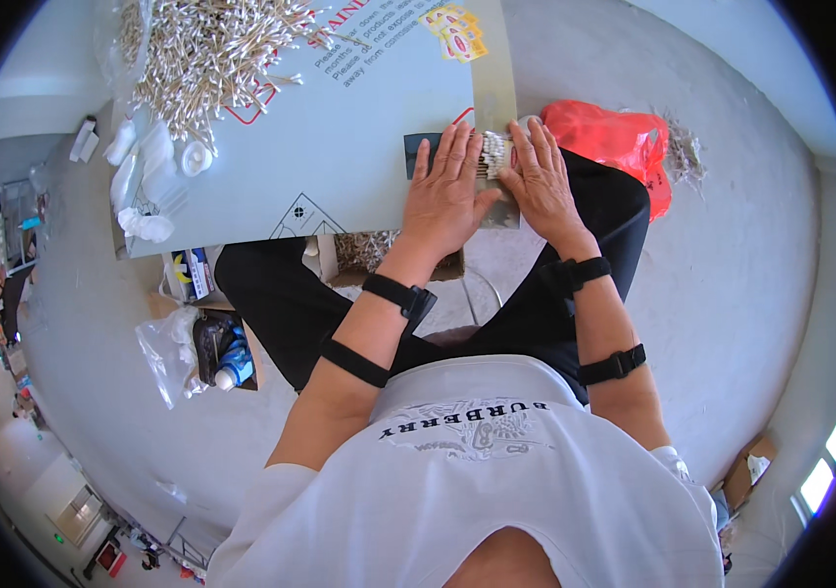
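My left hand [442, 191] lies palm down near the board's right edge, its fingers stretched out and held close together. Beside it my right hand [543, 186] is flat too, fingers extended. Between the two sits a small bundle of cotton swabs [493, 155], white tips showing; both hands press against its sides, and part of it is hidden under them. A dark flat rectangle [421, 155] lies partly beneath the left fingers. At the far left of the light grey board [340, 176] spreads a large heap of loose cotton swabs [207, 59].
Small red-and-yellow labels [455, 34] lie at the board's far right. White plastic containers [153, 171] stand along its left side. Under the near edge is a cardboard box [449, 267] of swabs. A red plastic bag [604, 137] rests on the right; another box [225, 348] sits lower left.
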A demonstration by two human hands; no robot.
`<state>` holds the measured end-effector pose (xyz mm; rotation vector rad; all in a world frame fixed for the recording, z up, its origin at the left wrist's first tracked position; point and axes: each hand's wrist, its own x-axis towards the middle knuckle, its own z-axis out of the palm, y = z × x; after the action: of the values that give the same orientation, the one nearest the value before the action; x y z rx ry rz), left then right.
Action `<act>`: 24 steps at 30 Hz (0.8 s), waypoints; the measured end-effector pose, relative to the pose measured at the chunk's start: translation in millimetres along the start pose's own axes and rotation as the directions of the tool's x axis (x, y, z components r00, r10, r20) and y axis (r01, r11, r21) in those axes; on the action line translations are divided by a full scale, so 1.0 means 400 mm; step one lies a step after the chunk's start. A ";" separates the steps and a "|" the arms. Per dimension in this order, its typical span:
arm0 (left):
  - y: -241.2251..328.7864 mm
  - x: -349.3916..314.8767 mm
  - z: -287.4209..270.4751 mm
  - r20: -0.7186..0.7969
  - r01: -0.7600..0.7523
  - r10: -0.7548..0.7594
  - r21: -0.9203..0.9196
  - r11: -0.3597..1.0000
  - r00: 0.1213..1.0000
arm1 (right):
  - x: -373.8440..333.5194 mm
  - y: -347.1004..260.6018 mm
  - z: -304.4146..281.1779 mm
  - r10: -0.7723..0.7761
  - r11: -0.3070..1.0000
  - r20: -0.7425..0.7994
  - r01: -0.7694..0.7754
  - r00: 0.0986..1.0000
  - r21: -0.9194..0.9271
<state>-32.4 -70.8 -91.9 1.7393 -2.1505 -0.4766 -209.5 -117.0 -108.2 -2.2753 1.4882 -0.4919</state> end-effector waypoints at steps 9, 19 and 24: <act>-0.073 0.043 0.004 -0.258 -0.198 -0.420 -0.963 0.182 0.870 | 0.037 0.057 0.020 0.655 -0.142 0.265 -0.229 0.708 0.963; 0.010 0.090 0.053 -0.231 -0.190 -0.406 -0.972 0.140 0.884 | 0.041 0.026 0.071 0.599 -0.190 0.260 -0.180 0.758 0.965; 0.051 0.112 0.072 -0.231 -0.189 -0.429 -0.972 0.137 0.874 | 0.040 0.020 0.069 0.597 -0.148 0.233 -0.180 0.767 0.972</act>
<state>-72.0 -109.4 -106.1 0.9678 -0.7650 -1.0789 -196.6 -131.5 -134.9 -0.4421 1.1128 -1.2287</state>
